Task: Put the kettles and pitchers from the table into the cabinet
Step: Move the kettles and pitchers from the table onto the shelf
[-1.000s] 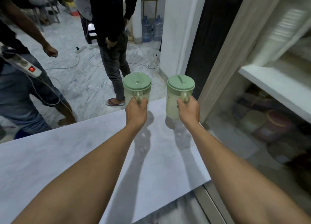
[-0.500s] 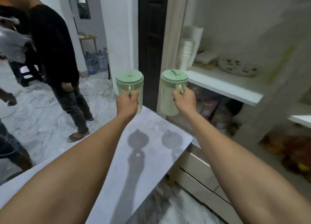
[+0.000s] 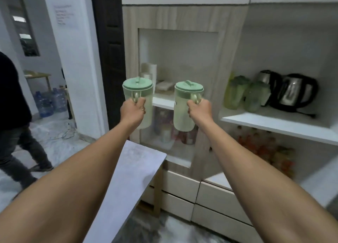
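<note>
both hands grip lidded green pitchers by the handles; shelf looks crowded, could probably knock a kettle.

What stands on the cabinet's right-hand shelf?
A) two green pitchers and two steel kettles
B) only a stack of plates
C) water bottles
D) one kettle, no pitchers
A: the white shelf bears two green pitchers to the left of two steel kettles.
</note>
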Demonstrator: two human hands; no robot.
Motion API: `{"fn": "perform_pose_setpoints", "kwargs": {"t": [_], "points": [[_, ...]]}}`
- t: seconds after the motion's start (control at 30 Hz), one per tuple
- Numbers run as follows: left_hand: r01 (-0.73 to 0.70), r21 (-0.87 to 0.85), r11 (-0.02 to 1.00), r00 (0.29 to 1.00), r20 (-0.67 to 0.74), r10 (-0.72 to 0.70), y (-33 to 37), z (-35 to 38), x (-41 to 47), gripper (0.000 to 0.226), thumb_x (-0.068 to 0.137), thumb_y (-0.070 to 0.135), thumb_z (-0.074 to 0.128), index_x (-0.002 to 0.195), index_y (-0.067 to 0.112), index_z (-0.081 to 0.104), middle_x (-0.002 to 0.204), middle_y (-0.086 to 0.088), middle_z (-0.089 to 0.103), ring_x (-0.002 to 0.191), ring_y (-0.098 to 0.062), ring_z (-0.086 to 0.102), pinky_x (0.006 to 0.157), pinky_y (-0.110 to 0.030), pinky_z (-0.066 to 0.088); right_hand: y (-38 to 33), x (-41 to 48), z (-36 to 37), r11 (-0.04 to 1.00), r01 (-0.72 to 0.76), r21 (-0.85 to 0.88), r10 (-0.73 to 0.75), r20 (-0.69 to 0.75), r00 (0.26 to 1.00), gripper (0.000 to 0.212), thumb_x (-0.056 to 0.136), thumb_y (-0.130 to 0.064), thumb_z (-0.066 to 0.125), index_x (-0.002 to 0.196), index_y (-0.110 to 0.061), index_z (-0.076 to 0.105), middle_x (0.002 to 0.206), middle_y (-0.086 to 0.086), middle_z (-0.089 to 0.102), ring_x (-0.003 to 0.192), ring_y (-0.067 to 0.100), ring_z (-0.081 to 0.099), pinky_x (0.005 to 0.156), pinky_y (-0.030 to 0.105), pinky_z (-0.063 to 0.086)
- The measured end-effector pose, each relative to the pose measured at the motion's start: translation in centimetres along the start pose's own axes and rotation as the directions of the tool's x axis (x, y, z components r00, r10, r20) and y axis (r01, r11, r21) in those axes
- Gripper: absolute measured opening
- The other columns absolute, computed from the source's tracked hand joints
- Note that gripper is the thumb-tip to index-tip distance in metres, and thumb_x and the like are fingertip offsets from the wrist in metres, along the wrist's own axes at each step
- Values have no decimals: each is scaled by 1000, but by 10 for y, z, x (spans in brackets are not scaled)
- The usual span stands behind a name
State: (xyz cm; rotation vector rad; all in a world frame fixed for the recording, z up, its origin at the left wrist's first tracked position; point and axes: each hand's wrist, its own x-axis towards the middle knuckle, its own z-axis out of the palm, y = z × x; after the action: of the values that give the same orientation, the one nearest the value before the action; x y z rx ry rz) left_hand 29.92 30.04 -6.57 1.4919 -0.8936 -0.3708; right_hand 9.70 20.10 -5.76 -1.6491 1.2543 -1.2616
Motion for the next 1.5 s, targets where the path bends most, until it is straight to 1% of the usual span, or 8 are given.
{"fn": "perform_pose_setpoints", "kwargs": {"t": [0.17, 0.27, 0.57, 0.77, 0.87, 1.13, 1.33, 1.5], "points": [[-24, -66, 998, 994, 108, 31, 32, 34, -62, 26, 99, 27, 50, 87, 8, 62, 73, -6, 60, 67, -20, 58, 69, -35, 47, -7, -49, -81, 1000, -20, -18, 18, -131, 991, 17, 82, -28, 63, 73, -13, 66, 76, 10, 71, 84, 36, 72, 77, 52, 60], [-29, -86, 996, 989, 145, 42, 49, 58, -98, 24, 92, 29, 52, 77, 12, 60, 69, -7, 60, 68, -25, 59, 66, -37, 48, -5, -74, -129, 998, -50, -42, 43, -157, 987, 13, 88, -26, 63, 83, -15, 68, 82, 7, 71, 88, 32, 71, 81, 49, 60], [-63, -154, 986, 950, 293, 107, 107, 131, -175, 30, 91, 29, 53, 66, 14, 58, 60, -5, 59, 59, -24, 58, 65, -38, 49, 1, -114, -255, 994, -91, -68, 66, -307, 949, 18, 83, -31, 62, 86, -14, 69, 84, 9, 72, 90, 32, 72, 84, 50, 60], [-49, -227, 973, 888, 437, 146, 138, 182, -190, 26, 91, 33, 52, 75, 14, 59, 65, -5, 57, 67, -26, 56, 67, -39, 47, 7, -115, -316, 992, -92, -87, 49, -402, 914, 15, 87, -25, 63, 80, -12, 67, 74, 6, 67, 82, 31, 71, 83, 55, 58], [-35, -258, 965, 858, 488, 162, 149, 209, -191, 24, 95, 26, 51, 79, 10, 59, 67, -6, 56, 65, -22, 54, 65, -37, 45, 10, -112, -338, 991, -97, -95, 45, -440, 897, 14, 88, -21, 62, 77, -13, 65, 70, 5, 64, 71, 24, 65, 78, 51, 59], [-30, -308, 951, 791, 574, 211, 171, 270, -171, 26, 97, 23, 51, 74, 11, 55, 63, -5, 53, 59, -20, 51, 63, -36, 42, 17, -82, -378, 989, -122, -88, 55, -541, 839, 18, 90, -19, 61, 73, -13, 63, 64, 3, 63, 65, 22, 64, 65, 36, 50], [21, -333, 943, 729, 651, 214, 176, 310, -146, 26, 97, 25, 52, 73, 15, 53, 60, -1, 48, 55, -15, 44, 54, -32, 35, 28, -49, -391, 989, -135, -65, 71, -592, 803, 19, 88, -19, 62, 70, -14, 62, 64, 4, 63, 65, 22, 64, 68, 39, 52], [10, -309, 951, 712, 670, 210, 171, 353, -128, 29, 96, 30, 53, 70, 17, 52, 60, 0, 48, 54, -15, 42, 55, -31, 34, 45, -19, -395, 984, -165, -63, 92, -615, 783, 20, 90, -20, 61, 71, -14, 60, 65, 4, 61, 65, 22, 62, 61, 34, 46]]}}
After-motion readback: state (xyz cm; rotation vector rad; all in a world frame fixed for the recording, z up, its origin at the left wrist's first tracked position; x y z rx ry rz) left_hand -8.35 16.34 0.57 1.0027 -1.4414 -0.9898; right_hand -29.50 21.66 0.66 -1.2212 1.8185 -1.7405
